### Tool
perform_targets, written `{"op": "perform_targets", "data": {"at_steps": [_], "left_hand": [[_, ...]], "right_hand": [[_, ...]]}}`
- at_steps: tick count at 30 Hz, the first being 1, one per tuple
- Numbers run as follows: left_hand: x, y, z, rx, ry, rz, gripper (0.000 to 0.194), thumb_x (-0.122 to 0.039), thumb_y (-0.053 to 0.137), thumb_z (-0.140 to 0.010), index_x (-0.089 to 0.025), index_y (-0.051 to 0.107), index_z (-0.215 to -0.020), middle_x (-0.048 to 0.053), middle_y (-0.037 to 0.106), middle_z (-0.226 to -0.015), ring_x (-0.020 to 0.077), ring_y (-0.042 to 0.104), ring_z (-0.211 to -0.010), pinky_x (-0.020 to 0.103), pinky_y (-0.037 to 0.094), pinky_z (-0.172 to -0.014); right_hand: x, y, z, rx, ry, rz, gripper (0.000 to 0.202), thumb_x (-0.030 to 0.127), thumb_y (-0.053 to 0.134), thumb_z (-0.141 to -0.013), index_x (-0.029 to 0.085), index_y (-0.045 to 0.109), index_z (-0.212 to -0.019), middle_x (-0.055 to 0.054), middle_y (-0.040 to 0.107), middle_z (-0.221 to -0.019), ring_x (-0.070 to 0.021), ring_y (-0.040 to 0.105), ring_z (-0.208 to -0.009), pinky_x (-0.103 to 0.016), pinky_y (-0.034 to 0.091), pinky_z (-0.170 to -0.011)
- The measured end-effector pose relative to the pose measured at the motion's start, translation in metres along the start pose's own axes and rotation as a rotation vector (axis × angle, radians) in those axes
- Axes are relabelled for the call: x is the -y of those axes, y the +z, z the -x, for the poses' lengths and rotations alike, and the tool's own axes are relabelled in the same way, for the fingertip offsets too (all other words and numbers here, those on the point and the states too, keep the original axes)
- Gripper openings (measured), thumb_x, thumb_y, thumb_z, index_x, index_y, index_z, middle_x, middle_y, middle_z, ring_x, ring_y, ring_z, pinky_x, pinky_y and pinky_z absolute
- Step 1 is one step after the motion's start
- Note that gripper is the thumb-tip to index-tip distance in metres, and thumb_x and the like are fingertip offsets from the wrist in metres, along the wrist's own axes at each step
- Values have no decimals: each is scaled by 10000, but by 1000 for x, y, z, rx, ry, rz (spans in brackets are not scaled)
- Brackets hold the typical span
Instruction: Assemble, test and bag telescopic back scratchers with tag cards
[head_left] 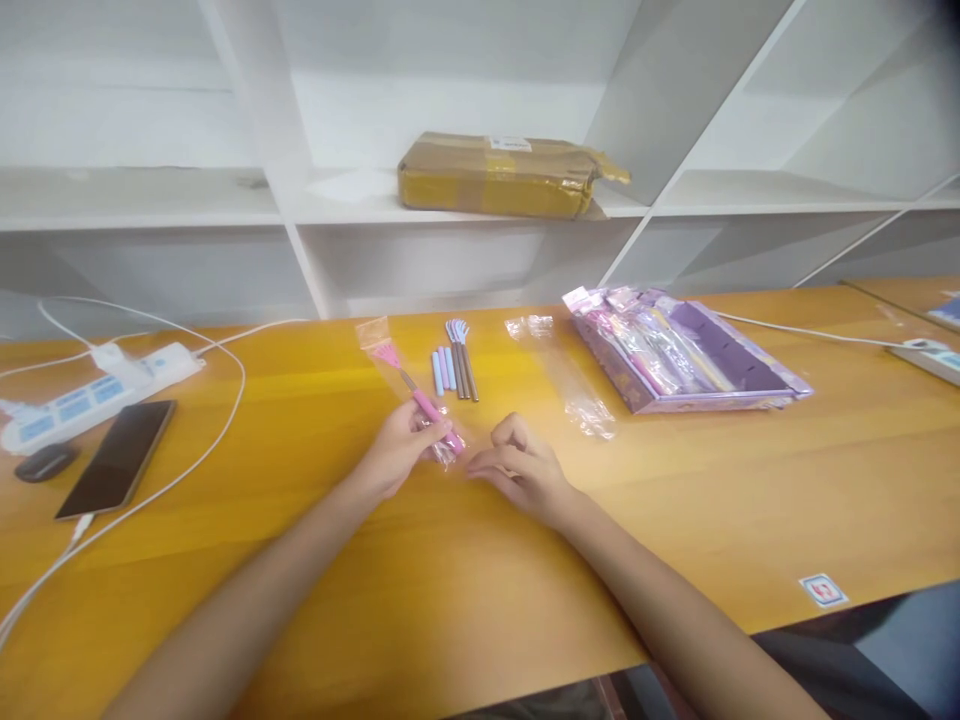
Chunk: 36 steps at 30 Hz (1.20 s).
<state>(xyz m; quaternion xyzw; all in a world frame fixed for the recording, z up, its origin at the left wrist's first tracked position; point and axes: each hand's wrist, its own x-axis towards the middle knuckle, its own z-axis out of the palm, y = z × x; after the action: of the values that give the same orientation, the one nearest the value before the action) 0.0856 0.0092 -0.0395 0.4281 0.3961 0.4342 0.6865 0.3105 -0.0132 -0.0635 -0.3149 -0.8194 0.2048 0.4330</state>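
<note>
My left hand (401,445) is closed round a pink-handled tool (438,420) inside a clear plastic sleeve. The tool's pink fanned head points up and to the left. Just right of the sleeve's lower end, my right hand (521,468) has its fingers bent and close together; whether a bit of film lies between the fingertips is too small to tell. Beyond the hands lie short blue and pink sticks (443,370) beside several metal rods (463,368) with curled blue tops. An empty clear sleeve (570,380) lies to their right.
A purple box (720,350) holding wrapped items stands at the back right. On the left are a power strip (101,395), a phone (118,460), a dark mouse-like object (46,462) and white cables. A taped parcel (499,178) rests on the shelf. A sticker (823,590) marks the table near its front edge.
</note>
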Motion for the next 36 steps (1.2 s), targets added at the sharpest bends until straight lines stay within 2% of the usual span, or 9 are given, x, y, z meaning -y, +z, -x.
{"op": "perform_targets", "data": {"at_steps": [7,12,18,21,24,27,31,33,36], "left_hand": [[14,8,3,163,-51,-63,613,-521,847,-824,-239,550,-1281,50,746,-977,247,775,-779,402,641,-748],[19,5,1,179,-58,-4,480,-633,691,-918,-197,622,-1107,62,716,-969,240,759,-857,407,623,-814],[25,0,0,205,25,-219,515,-421,907,-763,-199,637,-1142,72,723,-1042,234,715,-974,364,568,-885],[30,1,0,248,34,-188,588,-381,877,-801,-227,585,-1287,90,721,-1154,257,705,-1102,385,553,-955],[30,4,0,287,49,-159,536,-361,848,-838,-222,582,-1282,106,693,-1242,275,679,-1194,402,536,-1010],[30,6,1,300,100,-159,474,-373,795,-896,-222,585,-1293,107,682,-1271,280,658,-1235,424,516,-1061],[29,2,1,333,126,-229,572,-412,755,-938,-264,527,-1441,102,659,-1337,284,622,-1290,441,489,-1111],[27,0,1,305,132,-316,546,-449,752,-935,-253,568,-1410,103,665,-1320,297,604,-1292,437,489,-1097],[22,-2,2,269,141,-413,449,-520,756,-914,-197,654,-1209,86,703,-1109,270,652,-1082,400,526,-962]], "right_hand": [[8,-4,-9,27,237,-243,228,453,699,-986,238,768,-960,-75,624,-925,-162,520,-704,-320,456,-636],[2,2,-8,10,363,-263,257,484,777,-923,230,764,-962,-19,607,-786,-133,458,-628,-299,418,-634],[-5,6,-4,-28,466,-340,343,498,807,-884,200,704,-1021,0,611,-767,-112,433,-608,-263,351,-576],[-6,6,-5,-25,479,-347,382,489,834,-858,205,670,-1055,12,598,-797,-104,426,-606,-260,345,-574],[-8,6,-7,-25,501,-382,465,489,843,-849,219,608,-1146,16,584,-870,-103,450,-634,-253,372,-594],[-9,3,-9,52,532,-426,430,560,783,-885,206,591,-1036,6,597,-867,-124,507,-711,-254,429,-656],[-6,-1,-12,205,515,-466,497,650,678,-934,177,603,-803,-24,642,-823,-161,570,-796,-280,492,-759],[-2,-3,-14,244,488,-536,501,649,628,-970,165,662,-842,-39,680,-867,-180,614,-844,-299,513,-812],[3,-2,-13,288,461,-675,495,619,591,-1007,150,726,-919,-60,719,-931,-195,658,-897,-318,524,-871]]}}
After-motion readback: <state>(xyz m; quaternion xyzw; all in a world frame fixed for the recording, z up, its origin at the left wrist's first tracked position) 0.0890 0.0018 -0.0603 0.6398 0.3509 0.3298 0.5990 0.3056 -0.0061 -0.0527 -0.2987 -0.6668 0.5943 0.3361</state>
